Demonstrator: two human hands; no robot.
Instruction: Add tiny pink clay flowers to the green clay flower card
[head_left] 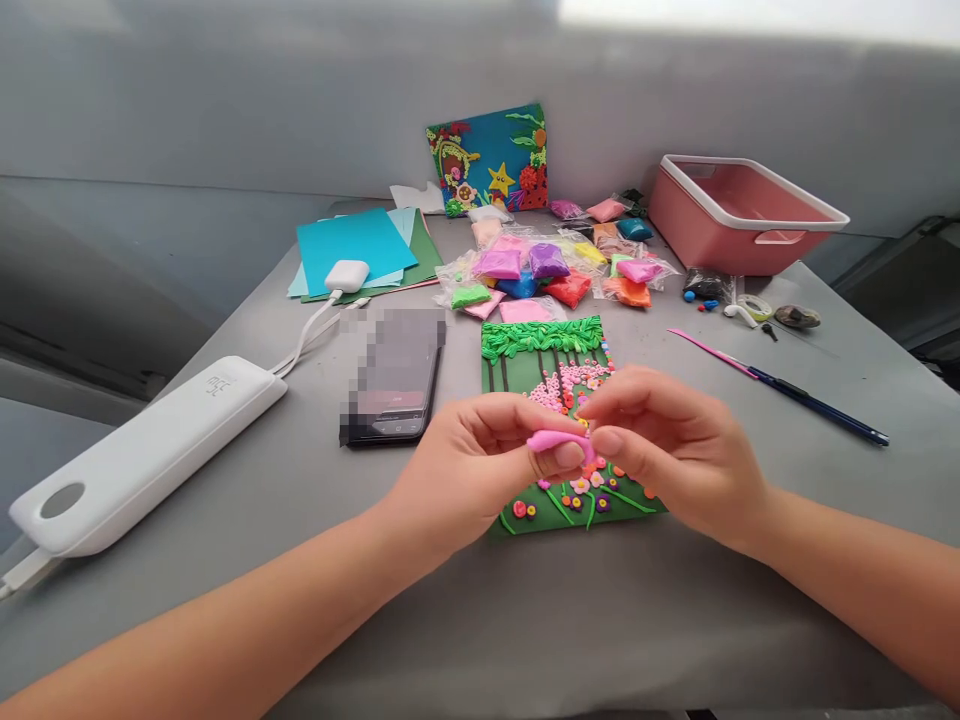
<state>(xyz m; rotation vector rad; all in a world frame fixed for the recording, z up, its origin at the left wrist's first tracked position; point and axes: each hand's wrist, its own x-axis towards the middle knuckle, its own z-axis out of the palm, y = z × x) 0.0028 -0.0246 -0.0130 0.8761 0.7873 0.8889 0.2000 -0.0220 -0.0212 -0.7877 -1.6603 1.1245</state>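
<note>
Pink clay (pixel 553 440) is pinched between thumb and forefinger of the left hand (pixel 480 450), its long axis running left to right above a green flower picture (pixel 536 510); at its right end the right hand (pixel 686 450) is curled, whether gripping cannot be told.

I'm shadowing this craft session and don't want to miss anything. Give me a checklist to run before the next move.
1. Pink clay held: ok, pinched in the left hand.
2. Right hand gripping the clay: cannot tell; its fingertips are at the clay's end.
3. Green picture fully visible: not ok, the hands hide part of it.
4. Phone off the picture: ok, lying to its left.
5. Clay packets in sight: ok, piled behind the picture.
</note>
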